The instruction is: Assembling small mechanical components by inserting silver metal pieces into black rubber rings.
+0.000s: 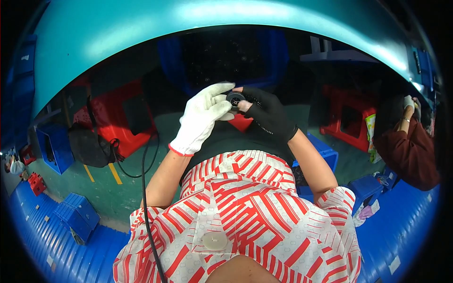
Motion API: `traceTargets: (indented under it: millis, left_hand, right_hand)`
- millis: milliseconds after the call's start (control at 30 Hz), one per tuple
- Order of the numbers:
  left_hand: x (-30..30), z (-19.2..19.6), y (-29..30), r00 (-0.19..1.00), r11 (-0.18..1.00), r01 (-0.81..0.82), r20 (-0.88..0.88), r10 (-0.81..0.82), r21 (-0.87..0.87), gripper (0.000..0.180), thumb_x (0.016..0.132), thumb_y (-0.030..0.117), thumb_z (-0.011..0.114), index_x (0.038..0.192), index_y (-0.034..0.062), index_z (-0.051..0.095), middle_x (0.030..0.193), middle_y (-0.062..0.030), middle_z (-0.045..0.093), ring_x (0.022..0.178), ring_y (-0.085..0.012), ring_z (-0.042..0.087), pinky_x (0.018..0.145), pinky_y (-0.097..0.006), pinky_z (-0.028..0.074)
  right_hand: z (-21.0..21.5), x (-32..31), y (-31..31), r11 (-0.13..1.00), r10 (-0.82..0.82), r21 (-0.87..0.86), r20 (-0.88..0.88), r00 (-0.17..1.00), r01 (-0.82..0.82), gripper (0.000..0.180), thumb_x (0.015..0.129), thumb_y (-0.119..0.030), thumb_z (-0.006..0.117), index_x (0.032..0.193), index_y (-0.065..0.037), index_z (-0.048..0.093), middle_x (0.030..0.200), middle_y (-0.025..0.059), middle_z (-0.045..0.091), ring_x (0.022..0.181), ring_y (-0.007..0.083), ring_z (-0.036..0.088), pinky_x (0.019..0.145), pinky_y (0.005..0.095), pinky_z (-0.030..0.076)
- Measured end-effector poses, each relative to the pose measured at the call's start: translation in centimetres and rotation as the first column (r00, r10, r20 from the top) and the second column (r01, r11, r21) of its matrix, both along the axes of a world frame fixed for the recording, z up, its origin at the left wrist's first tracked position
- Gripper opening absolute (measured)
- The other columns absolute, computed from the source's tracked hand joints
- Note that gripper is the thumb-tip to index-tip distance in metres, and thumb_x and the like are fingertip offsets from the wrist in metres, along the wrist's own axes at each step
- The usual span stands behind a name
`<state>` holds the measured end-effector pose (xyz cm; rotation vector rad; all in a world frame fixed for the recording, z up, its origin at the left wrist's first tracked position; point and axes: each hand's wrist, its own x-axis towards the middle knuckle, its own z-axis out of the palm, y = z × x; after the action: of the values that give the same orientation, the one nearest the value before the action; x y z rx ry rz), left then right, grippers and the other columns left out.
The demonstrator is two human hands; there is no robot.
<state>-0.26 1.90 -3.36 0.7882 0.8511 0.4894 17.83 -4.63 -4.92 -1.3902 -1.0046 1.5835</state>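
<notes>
A small black round part [234,98], like a little wheel with a ringed centre, is held up in front of my body between both hands. My left hand [200,113], in a white knit glove with a red cuff, pinches it from the left with thumb and fingers. From the other side, my right hand [271,113], in a black glove that leaves the fingertips bare, grips the same part, its thumb on the near face. Beyond the hands, under the table edge, a blue crate [279,59] holds dark small pieces, too dim to make out.
A teal tabletop [226,14] curves across the far side. Red stools [120,141] stand left and right [347,137]. A black bag [89,146] and a blue bin [55,148] are at the left. A cable [144,188] hangs along my left side. A co-worker's sleeve [408,158] shows far right.
</notes>
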Motion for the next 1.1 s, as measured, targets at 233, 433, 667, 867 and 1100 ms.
traceTargets:
  millis: [233,433,667,867,1100]
  left_hand:
    - [0.6,0.8,-0.7,0.989,0.992,0.017,-0.149,0.002,0.126,0.05,0.084,-0.002,0.059,0.131,-0.0074,0.042,0.111,-0.0188,0.061,0.094,-0.0183,0.064,0.083,-0.027,0.053]
    - [0.5,1.0,-0.9,0.954,0.973,0.088,-0.299,-0.02,0.213,0.053,0.079,0.0,0.063,0.129,-0.0037,0.047,0.122,-0.0195,0.056,0.107,-0.0256,0.06,0.089,-0.032,0.05]
    - [0.4,1.2,-0.9,0.978,0.961,0.08,-0.205,-0.024,0.266,0.055,0.08,-0.005,0.061,0.131,-0.0061,0.042,0.116,-0.0192,0.06,0.094,-0.0179,0.064,0.083,-0.027,0.051]
    - [0.0,-1.0,-1.0,0.997,0.997,-0.068,-0.033,0.067,-0.032,0.049,0.086,0.008,0.06,0.129,-0.0073,0.043,0.12,-0.0195,0.056,0.1,-0.0227,0.062,0.085,-0.032,0.052]
    - [0.1,-0.6,-0.5,0.982,0.987,-0.105,0.142,0.122,-0.118,0.047,0.088,-0.001,0.051,0.131,-0.011,0.037,0.127,-0.024,0.049,0.111,-0.0255,0.057,0.092,-0.032,0.051]
  right_hand:
    - [-0.9,-0.5,-0.3,0.993,-0.038,0.118,0.169,0.985,0.018,0.033,0.09,-0.025,0.059,0.113,-0.002,0.062,0.102,0.0152,0.066,0.092,0.0237,0.064,0.083,0.0309,0.048]
    - [-0.4,-0.3,0.3,0.989,0.044,0.127,0.216,0.975,-0.073,0.032,0.09,-0.027,0.059,0.108,-0.001,0.065,0.096,0.0144,0.068,0.087,0.0226,0.065,0.078,0.0291,0.048]
    - [-0.8,-0.9,0.1,1.0,-0.018,0.01,0.086,0.996,0.017,0.028,0.09,-0.024,0.06,0.104,-0.001,0.066,0.089,0.0126,0.068,0.081,0.0202,0.065,0.072,0.0291,0.049]
    - [0.0,-0.5,0.3,0.921,-0.115,0.382,0.461,0.88,-0.08,0.023,0.085,-0.019,0.063,0.102,-0.003,0.066,0.092,0.0128,0.064,0.081,0.0254,0.064,0.072,0.0314,0.049]
    - [-0.6,-1.0,0.1,0.882,-0.196,0.472,0.365,0.91,0.001,0.043,0.073,-0.014,0.074,0.113,-0.005,0.059,0.105,0.0141,0.058,0.091,0.0289,0.061,0.075,0.0332,0.049]
